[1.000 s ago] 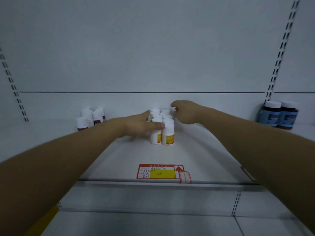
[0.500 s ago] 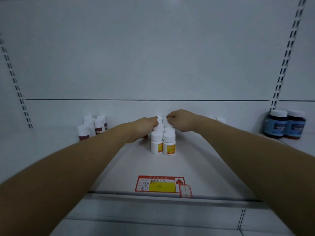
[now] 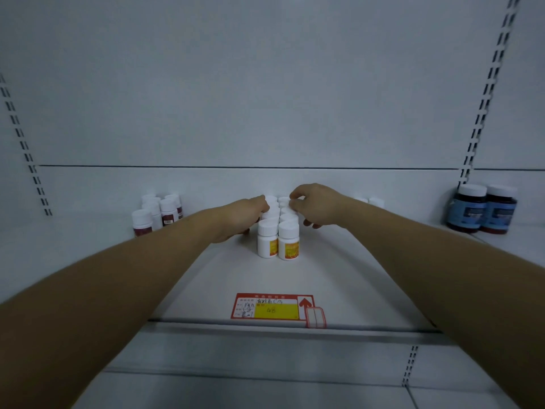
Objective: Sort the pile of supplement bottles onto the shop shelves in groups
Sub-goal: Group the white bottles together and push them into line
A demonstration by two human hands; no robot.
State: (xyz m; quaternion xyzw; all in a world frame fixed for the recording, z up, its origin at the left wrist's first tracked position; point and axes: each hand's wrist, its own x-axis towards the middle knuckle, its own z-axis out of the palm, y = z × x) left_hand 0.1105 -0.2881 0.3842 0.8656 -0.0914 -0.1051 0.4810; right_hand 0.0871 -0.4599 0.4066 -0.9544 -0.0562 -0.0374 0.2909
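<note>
1. The yellow-labelled bottles (image 3: 278, 240) are standing upright in a tight double row on the shelf (image 3: 339, 276), straight behind the price tag (image 3: 272, 309).
2. The left hand (image 3: 244, 214) is lying along the row's left side. Its fingers are stretched out, touching the rear caps and gripping nothing.
3. The right hand (image 3: 315, 206) is curling its fingers over the rear caps; I cannot tell whether it is pinching one.
4. A second ago the left hand was bracing the pair nearest the price tag. Both hands are now working at the row's far end.
5. This group is probably nearing completion. The red-labelled bottles (image 3: 159, 214), behind and left of the tag, and the dark bottles (image 3: 482, 209), far to its right, are sitting apart as separate groups.
</note>
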